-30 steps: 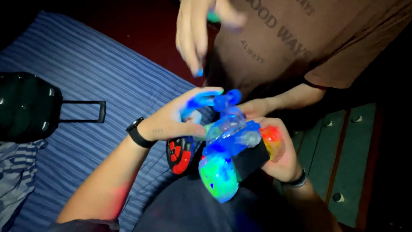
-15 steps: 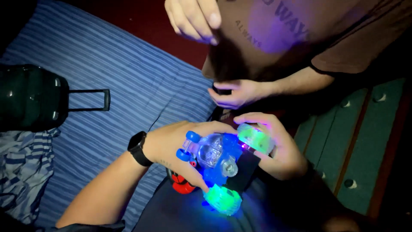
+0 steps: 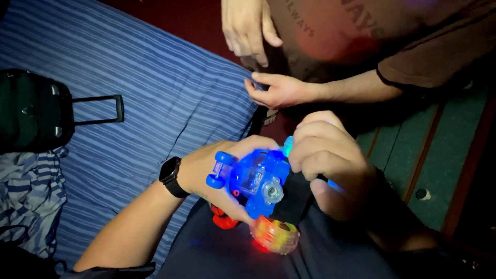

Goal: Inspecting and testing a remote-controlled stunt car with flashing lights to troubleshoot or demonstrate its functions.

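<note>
Gripping one glowing blue toy vehicle (image 3: 256,182) at frame centre, the left hand (image 3: 217,173) cups it from 9 o'clock; the right hand (image 3: 328,157) closes on it from 3 o'clock; one orange-lit wheel (image 3: 275,235) at 6 o'clock — two hands of another person (image 3: 276,90) at 12; one dark suitcase (image 3: 31,111) at 9.

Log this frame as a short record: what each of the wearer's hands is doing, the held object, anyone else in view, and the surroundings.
left hand: left hand cups the toy from below, black wristwatch on its wrist
right hand: right hand grips the toy's upper right side
held object: glowing blue plastic toy with a lit red-orange wheel
other person: two hands, brown shirt, not touching the toy
surroundings: blue striped bedsheet; dark suitcase at left
</note>
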